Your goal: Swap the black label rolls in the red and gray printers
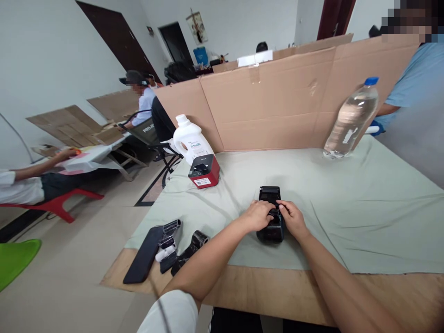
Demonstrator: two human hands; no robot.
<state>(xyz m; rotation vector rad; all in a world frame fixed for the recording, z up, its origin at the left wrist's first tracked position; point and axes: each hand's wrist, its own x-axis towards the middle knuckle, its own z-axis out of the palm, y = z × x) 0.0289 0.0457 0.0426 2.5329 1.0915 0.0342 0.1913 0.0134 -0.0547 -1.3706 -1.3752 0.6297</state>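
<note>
A clear plastic water bottle (351, 119) with a blue cap stands near the brown cardboard partition (277, 104), well apart from the white plastic jug (190, 138).

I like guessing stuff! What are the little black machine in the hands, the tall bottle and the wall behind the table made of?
The black machine, under both hands, looks like matte hard plastic: dull, moulded edges. The tall bottle seems thin clear plastic, see-through with a blue cap. The wall is brown cardboard: creases and tape show.

Both hands (275, 216) together, fingers curled inward
</note>
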